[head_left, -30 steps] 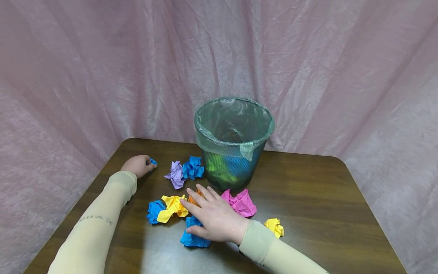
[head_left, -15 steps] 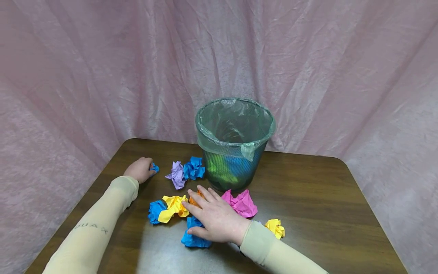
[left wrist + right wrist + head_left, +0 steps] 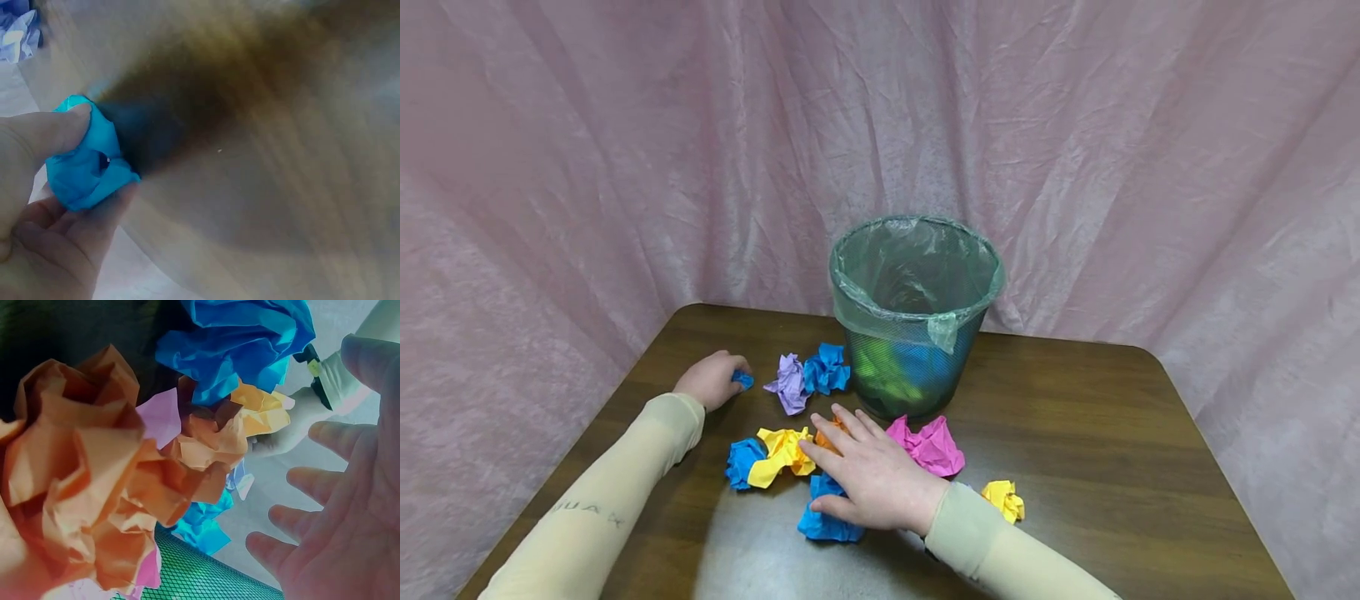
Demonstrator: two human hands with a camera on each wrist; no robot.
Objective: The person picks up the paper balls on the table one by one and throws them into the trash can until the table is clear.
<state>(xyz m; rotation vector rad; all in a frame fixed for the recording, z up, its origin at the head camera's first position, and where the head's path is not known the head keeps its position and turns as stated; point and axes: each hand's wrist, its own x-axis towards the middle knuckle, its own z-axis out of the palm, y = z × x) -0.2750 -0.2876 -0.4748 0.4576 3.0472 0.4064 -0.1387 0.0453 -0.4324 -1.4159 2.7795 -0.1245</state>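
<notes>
My left hand (image 3: 711, 380) pinches a small crumpled blue paper ball (image 3: 87, 162) between thumb and fingers, near the table's far left. In the left wrist view the ball shows clearly against the tabletop. My right hand (image 3: 876, 483) is spread, palm down, over the heap near the middle. Partly hidden beneath it are an orange paper ball (image 3: 829, 435) and a blue paper ball (image 3: 823, 523). The right wrist view has straight, parted fingers (image 3: 306, 481) beside crumpled orange paper (image 3: 81, 487); whether the palm touches any paper I cannot tell.
A mesh bin (image 3: 859, 300) with a green liner stands at the back, colored paper visible through its mesh. Left of it lie purple (image 3: 788, 385) and blue (image 3: 827, 369) balls. Yellow (image 3: 782, 457), blue (image 3: 744, 463), pink (image 3: 931, 447) and another yellow ball (image 3: 1003, 500) lie in front.
My left hand has shifted a little to the right and toward me, with the blue paper ball in its fingers. The right hand stays almost still.
</notes>
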